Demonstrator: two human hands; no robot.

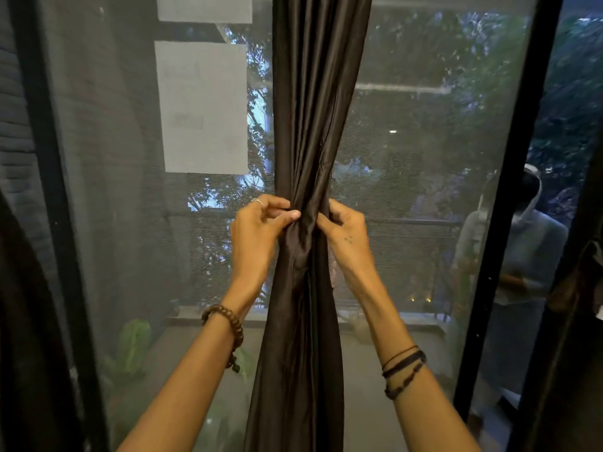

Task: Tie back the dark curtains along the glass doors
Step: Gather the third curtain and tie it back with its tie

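A dark brown satin curtain [313,93] hangs gathered into a narrow bunch in front of the glass door [424,190]. It is cinched at mid-height, where the folds twist into a knot-like waist [305,223]. My left hand [257,230] pinches the fabric at that waist from the left, thumb and fingers curled on it. From the right, my right hand [342,230] grips the same spot, fingers curled into the folds. Below the hands the curtain spreads wider again.
Black door frames stand at the left [49,190] and right [515,190]. A mesh screen covers the glass. More dark fabric [19,321] hangs at the far left edge. A person's reflection [522,243] shows in the glass at right. A balcony with plants lies outside.
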